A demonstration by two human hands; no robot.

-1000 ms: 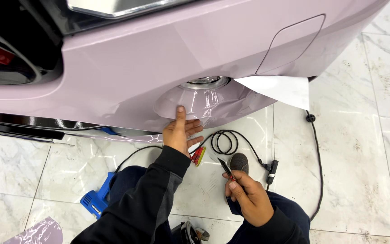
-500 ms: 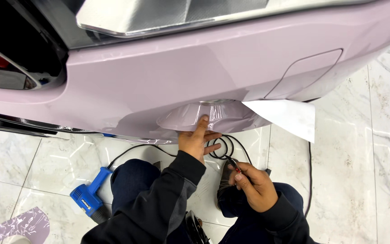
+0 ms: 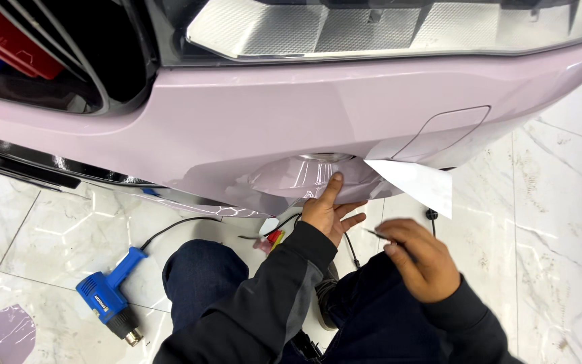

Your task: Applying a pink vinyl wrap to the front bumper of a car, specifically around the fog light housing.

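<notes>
- Head view, now: we look down on a lilac-wrapped car bumper [image 3: 291,128]. Our left hand [image 3: 330,210] presses flat, fingers spread, against the wrinkled film over the round recess [image 3: 308,176] on the bumper's lower edge.
- Our right hand [image 3: 420,259] hovers near us, right of the left hand, fingers pinched narrow around a thin dark blade-like tool [image 3: 374,233]. Its tip points left, apart from the film.
- A white backing flap [image 3: 417,183] hangs loose just right of the recess, touching the bumper edge.
- On the marble floor [image 3: 560,222]: a blue heat gun [image 3: 110,298] lies near left, its black cord [image 3: 176,226] running toward the bumper. A small red-and-yellow item [image 3: 272,238] lies under the left wrist; we cannot tell what it is.
- Film offcut [image 3: 0,334] lies at the near-left corner.
- Change from half a second ago: the view has swung closer and lower, so the headlamp [image 3: 399,27] fills the far edge. The left hand stays on the recess; the right hand has risen from the lap and moved right, the tool now clear of the knee.
- Our reading: the film over the recess is pinned but still wrinkled, and the tool seems readied, not yet applied.
- Against the frame a second ago: the coiled cord by the shoe is now hidden behind our arms.
</notes>
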